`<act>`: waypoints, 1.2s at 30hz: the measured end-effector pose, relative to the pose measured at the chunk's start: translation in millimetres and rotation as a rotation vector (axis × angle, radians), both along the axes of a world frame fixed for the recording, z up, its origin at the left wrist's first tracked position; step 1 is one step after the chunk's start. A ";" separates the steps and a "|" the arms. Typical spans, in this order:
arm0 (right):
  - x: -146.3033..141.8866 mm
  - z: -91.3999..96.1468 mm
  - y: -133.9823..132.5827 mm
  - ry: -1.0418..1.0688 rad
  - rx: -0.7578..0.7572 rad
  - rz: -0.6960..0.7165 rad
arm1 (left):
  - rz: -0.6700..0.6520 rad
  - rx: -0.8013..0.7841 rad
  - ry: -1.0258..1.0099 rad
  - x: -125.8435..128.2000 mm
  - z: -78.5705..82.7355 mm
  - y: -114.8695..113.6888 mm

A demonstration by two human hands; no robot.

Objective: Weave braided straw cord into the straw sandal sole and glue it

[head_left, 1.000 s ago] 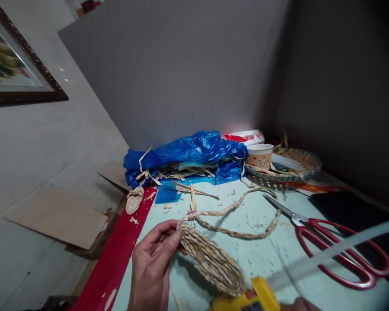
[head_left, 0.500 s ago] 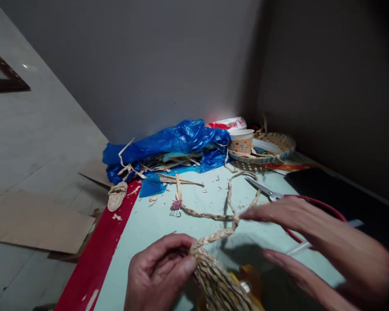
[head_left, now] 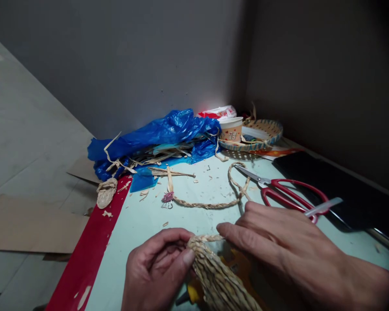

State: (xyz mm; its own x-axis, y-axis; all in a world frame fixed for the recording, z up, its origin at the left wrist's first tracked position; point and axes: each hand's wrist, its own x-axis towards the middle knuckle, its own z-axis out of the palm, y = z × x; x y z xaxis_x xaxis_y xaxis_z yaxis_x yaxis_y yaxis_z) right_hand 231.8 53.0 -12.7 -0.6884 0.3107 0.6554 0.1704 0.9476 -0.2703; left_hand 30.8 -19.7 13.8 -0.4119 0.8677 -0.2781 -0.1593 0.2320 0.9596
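Note:
My left hand (head_left: 158, 265) is closed around the end of a flat oval piece woven from braided straw (head_left: 218, 278), thumb pressed on its edge. My right hand (head_left: 288, 244) lies over the same piece, fingers together and pointing left, its fingertips on the braid where it leaves the woven piece. The loose braided straw cord (head_left: 210, 203) loops across the pale green table (head_left: 142, 224) to a small pink clip (head_left: 167, 197). A yellow tool (head_left: 194, 293) shows partly under the woven piece.
Red-handled scissors (head_left: 288, 196) lie right of the cord. Behind are a blue plastic bag with straw strips (head_left: 162, 138), a paper cup (head_left: 231, 128), a woven tray (head_left: 262, 131) and a small straw piece (head_left: 106, 192). A red strip (head_left: 94, 250) edges the table; cardboard (head_left: 32, 222) lies left.
My right hand came in from the right, passed over the scissors and settled on the braid at the woven piece. The cord loop shifted. The view tilted down and left.

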 end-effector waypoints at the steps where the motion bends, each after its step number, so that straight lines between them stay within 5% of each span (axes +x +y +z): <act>1: 0.9 -1.5 -2.0 -0.021 0.006 -0.007 | 0.012 0.003 0.001 0.6 -0.5 0.7; 13: -10.6 -3.1 -10.8 -0.070 0.010 -0.094 | 0.098 0.010 0.102 0.9 -8.6 5.0; 20: -5.2 -3.1 -16.6 -0.193 -0.212 -0.072 | 0.076 -0.037 0.163 1.5 -10.6 7.8; 30: -12.5 -10.5 -20.3 -0.185 -0.226 -0.094 | 0.089 -0.039 0.182 -0.2 -15.4 9.0; 36: -11.1 -18.8 -22.5 -0.163 -0.409 -0.040 | 0.121 -0.030 0.159 -2.4 -20.7 8.8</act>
